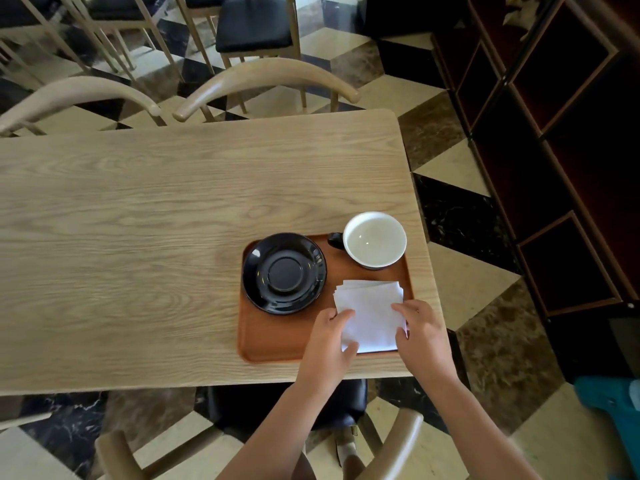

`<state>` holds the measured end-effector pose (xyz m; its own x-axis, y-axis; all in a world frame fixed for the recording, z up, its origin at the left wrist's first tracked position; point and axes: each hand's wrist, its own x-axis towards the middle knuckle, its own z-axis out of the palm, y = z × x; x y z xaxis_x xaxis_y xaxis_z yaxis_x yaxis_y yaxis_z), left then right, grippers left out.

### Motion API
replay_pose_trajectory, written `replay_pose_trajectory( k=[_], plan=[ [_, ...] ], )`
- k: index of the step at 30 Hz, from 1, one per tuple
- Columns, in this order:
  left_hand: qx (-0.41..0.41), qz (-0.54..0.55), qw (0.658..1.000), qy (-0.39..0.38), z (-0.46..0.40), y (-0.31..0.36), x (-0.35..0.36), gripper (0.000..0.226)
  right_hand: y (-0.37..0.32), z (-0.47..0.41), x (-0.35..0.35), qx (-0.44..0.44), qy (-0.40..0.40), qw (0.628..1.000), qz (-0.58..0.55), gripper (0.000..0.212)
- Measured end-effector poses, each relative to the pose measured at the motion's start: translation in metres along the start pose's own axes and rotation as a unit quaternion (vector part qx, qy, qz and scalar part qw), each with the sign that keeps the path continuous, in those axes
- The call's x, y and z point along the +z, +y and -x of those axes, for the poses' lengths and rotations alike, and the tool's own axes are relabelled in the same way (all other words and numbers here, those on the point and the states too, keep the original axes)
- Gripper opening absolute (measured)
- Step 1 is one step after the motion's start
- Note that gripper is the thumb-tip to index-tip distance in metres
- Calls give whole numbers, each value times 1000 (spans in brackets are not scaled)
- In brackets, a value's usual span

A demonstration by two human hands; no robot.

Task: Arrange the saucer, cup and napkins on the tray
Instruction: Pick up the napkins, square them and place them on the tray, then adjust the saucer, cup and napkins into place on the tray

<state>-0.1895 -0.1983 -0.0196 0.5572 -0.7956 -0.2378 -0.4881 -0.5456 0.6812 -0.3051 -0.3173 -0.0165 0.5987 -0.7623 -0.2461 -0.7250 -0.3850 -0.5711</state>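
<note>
A brown tray lies at the near right corner of the wooden table. On its left part rests a black saucer, with nothing on it. An upright cup, white inside and dark outside, stands at the tray's far right corner, its handle pointing left. A stack of white napkins lies on the tray's near right part. My left hand grips the stack's left edge and my right hand grips its right edge, fingers on top.
The wooden table stretches left and away from the tray. Wooden chairs stand along its far side and one sits under me at the near edge. Dark shelving stands to the right.
</note>
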Motion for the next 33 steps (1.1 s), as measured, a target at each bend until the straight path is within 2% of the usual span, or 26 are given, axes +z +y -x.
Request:
replay_pose_trajectory(
  k=[3,6,9,12,24,26,29,31,33],
  plan=[
    [15,-50,998,24,7,-1,0,50,0,4,0,-51,20,997,49,41],
    [76,-103,989,70,9,-4,2,46,3,6,4,-150,41,979,133,54],
    [114,-144,983,24,7,-8,4,46,10,4,11,-201,-7,956,215,64],
    [105,-188,976,-23,5,-15,5,48,18,3,19,-197,-54,945,255,67],
    [95,-234,964,-83,4,-15,-3,53,2,3,13,-166,-71,946,271,64],
    [98,-232,966,-64,6,-14,-9,54,-10,3,9,-166,-40,951,256,59],
    [100,-222,969,30,14,-21,-27,51,-35,-1,12,-211,6,950,231,54],
    [77,-234,966,76,18,-33,-40,50,-51,-8,20,-237,-17,945,227,54],
    [20,-261,963,69,22,-50,-54,52,-63,-17,31,-255,-58,936,237,55]
  ],
)
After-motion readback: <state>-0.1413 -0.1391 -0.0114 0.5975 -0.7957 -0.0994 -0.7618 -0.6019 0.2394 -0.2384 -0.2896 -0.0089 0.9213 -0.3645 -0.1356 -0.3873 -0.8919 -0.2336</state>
